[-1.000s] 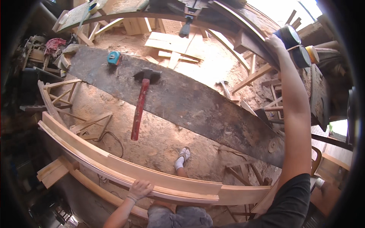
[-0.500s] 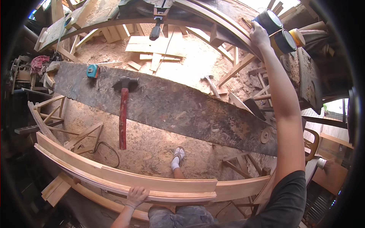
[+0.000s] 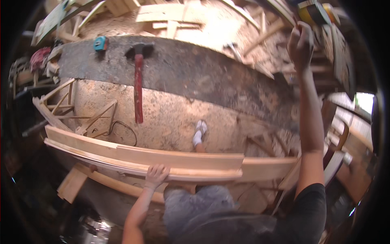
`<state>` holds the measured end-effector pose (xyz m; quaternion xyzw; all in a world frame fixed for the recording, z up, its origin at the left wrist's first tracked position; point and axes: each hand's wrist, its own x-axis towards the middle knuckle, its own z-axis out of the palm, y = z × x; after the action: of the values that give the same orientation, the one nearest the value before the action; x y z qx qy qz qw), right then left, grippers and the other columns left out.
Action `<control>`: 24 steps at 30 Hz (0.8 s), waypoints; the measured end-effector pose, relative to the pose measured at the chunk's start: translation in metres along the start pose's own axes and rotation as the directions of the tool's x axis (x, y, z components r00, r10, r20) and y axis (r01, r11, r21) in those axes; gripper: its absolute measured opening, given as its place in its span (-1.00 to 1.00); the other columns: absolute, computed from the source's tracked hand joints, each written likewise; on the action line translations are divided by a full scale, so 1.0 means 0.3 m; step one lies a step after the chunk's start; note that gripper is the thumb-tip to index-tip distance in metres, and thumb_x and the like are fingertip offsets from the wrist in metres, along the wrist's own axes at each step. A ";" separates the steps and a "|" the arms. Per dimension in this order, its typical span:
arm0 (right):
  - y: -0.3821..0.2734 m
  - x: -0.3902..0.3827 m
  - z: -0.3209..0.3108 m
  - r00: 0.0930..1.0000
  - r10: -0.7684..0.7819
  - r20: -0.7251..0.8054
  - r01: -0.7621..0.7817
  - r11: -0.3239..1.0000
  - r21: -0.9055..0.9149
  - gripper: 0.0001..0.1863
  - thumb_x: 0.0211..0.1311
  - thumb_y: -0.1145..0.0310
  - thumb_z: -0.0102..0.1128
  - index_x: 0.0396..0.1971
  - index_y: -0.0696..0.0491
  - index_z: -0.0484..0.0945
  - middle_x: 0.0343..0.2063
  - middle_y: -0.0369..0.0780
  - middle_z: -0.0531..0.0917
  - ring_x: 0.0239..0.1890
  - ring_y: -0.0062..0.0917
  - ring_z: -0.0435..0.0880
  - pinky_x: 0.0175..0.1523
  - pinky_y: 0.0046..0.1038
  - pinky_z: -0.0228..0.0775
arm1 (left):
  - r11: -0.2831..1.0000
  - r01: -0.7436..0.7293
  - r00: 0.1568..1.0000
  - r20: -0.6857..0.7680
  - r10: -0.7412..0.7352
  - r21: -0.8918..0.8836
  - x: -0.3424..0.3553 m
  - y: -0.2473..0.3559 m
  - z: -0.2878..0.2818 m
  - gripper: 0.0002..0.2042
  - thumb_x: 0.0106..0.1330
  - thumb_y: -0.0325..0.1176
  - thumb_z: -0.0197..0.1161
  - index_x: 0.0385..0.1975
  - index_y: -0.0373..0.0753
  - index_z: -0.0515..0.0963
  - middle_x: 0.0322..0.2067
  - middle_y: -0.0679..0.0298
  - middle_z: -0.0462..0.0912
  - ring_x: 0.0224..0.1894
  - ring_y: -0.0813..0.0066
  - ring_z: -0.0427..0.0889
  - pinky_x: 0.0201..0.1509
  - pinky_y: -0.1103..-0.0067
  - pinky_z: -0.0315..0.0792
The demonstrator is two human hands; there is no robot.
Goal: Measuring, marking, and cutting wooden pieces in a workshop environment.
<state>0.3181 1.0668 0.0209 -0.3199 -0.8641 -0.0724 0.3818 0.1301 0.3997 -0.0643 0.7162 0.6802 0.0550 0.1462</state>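
Observation:
My left hand (image 3: 157,175) is closed over the near edge of a long wooden board (image 3: 183,160), which lies with other pale strips in front of my legs. My right arm reaches far out to the upper right. The right hand (image 3: 300,46) is closed in a fist-like grip, with something thin and reddish by the fingertips, too blurred to name. Past it stand a dark can with a yellow band (image 3: 313,13) and a curved wooden strip (image 3: 280,10). A hammer with a red handle (image 3: 138,87) lies across the dark bench plank (image 3: 191,67), its handle overhanging the near edge.
A teal tape measure (image 3: 100,43) lies on the plank's left part. Beyond, a second hammer (image 3: 233,51) and wood offcuts (image 3: 170,14) lie on the sawdust-covered floor. Wooden trestle frames (image 3: 61,101) stand at the left. A handsaw handle (image 3: 343,136) shows at the right.
The view has tilted, so the bench and boards sit higher in the picture. My right hand has drawn away from the cans, back toward me. The left hand keeps its hold on the board.

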 end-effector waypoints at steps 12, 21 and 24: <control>-0.761 -1.349 -0.973 0.048 0.979 0.198 -0.987 0.077 -0.144 -0.86 0.17 0.40 0.09 -0.41 0.14 0.58 -0.57 -0.30 0.56 -0.51 -0.63 0.48 -0.34 -0.55 0.34 | 0.997 -0.071 0.997 -0.034 0.070 -0.007 0.001 0.004 0.042 -0.53 -0.10 -0.09 0.39 -0.12 -0.02 0.55 -0.28 0.32 0.46 -0.16 0.29 0.46 -0.07 0.32 0.32; -1.427 -1.637 -1.134 -0.241 0.947 0.213 -0.920 -0.292 0.260 -0.87 0.21 0.39 0.07 -0.45 0.11 0.54 -0.61 -0.32 0.56 -0.53 -0.66 0.53 -0.37 -0.55 0.38 | 0.986 -0.059 0.982 -0.169 0.085 0.156 -0.012 -0.011 0.069 -0.48 -0.04 0.16 0.32 -0.16 -0.06 0.54 -0.34 0.26 0.44 -0.21 0.26 0.47 -0.10 0.32 0.35; -1.675 -1.705 -1.093 -0.326 0.907 0.266 -0.836 -0.408 0.368 -0.86 0.22 0.38 0.05 -0.47 0.10 0.54 -0.64 -0.34 0.56 -0.55 -0.68 0.53 -0.38 -0.56 0.38 | 0.981 -0.062 0.976 -0.193 0.098 0.182 -0.002 0.026 0.055 -0.53 -0.06 0.00 0.41 -0.17 -0.09 0.52 -0.32 0.23 0.44 -0.20 0.20 0.47 -0.10 0.31 0.35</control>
<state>0.4712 0.2967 -0.0517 -0.7827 -0.1903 0.4331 0.4045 0.1422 0.3967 -0.0778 0.7439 0.6642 0.0731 0.0112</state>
